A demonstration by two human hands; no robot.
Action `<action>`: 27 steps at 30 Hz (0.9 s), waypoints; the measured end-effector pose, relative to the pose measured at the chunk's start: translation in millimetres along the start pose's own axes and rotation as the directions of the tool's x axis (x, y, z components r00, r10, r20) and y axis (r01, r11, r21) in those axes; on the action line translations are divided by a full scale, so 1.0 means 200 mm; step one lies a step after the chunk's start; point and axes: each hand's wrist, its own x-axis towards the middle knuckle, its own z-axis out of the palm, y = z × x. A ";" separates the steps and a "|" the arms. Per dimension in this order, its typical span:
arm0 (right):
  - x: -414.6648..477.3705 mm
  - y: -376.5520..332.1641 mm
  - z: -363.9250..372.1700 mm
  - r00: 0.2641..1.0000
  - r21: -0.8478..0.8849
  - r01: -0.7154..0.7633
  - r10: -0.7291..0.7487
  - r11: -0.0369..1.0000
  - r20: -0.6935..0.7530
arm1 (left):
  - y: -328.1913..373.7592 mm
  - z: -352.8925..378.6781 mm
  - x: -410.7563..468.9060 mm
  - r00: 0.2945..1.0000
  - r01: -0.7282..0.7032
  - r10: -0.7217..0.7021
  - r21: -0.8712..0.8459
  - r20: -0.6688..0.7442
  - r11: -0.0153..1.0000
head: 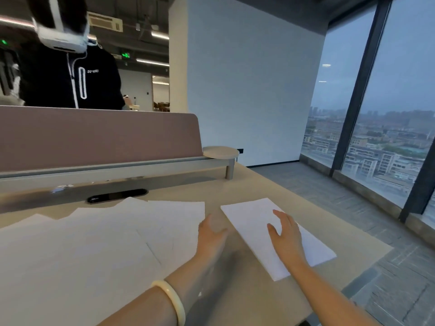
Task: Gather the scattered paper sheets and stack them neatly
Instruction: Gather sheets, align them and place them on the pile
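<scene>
Several white paper sheets (98,241) lie overlapping across the left and middle of the beige desk (247,184). One separate white sheet (254,217) lies askew to the right, near the desk's right edge. My right hand (286,234) rests flat on this separate sheet, fingers straight and spread. My left hand (211,234) hovers or rests between the overlapping sheets and the separate one, blurred, fingers loosely extended, holding nothing. A pale bangle sits on my left wrist.
A mauve divider panel (98,135) runs along the desk's back, with a grey rail and a round shelf (220,152) at its end. A black cable slot (117,195) sits behind the sheets. A person in a dark jacket (70,76) stands beyond the divider. Windows at right.
</scene>
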 end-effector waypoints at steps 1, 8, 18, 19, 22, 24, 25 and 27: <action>-0.02 -0.08 0.04 0.998 0.041 0.019 -0.021 0.999 0.051 | -0.01 -0.07 0.01 1.000 -0.002 0.002 0.006 -0.023 1.000; -0.16 -0.56 0.46 0.874 0.181 -0.005 -0.084 0.983 0.479 | -0.11 -0.73 -0.02 0.957 0.036 0.015 0.170 -0.290 0.985; -0.38 -0.92 0.92 0.707 -0.185 0.282 -0.074 0.942 0.703 | -0.46 -1.69 -0.30 0.793 0.582 -0.205 0.616 -0.573 0.531; -0.41 -0.94 0.94 0.716 -0.211 0.298 -0.071 0.931 0.695 | -0.49 -1.73 -0.32 0.779 0.614 -0.247 0.622 -0.576 0.485; -0.46 -1.02 1.00 0.711 -0.214 0.315 -0.081 0.925 0.698 | -0.53 -1.75 -0.36 0.790 0.611 -0.279 0.671 -0.545 0.420; -0.47 -1.09 1.02 0.679 -0.190 0.319 -0.084 0.928 0.729 | -0.51 -1.72 -0.36 0.827 0.561 -0.264 0.711 -0.496 0.423; -0.46 -1.12 1.03 0.671 -0.166 0.296 -0.081 0.941 0.737 | -0.50 -1.70 -0.36 0.844 0.537 -0.261 0.729 -0.469 0.424; -0.41 -1.16 1.02 0.689 -0.075 0.156 -0.054 0.985 0.722 | -0.49 -1.70 -0.36 0.861 0.509 -0.252 0.747 -0.442 0.427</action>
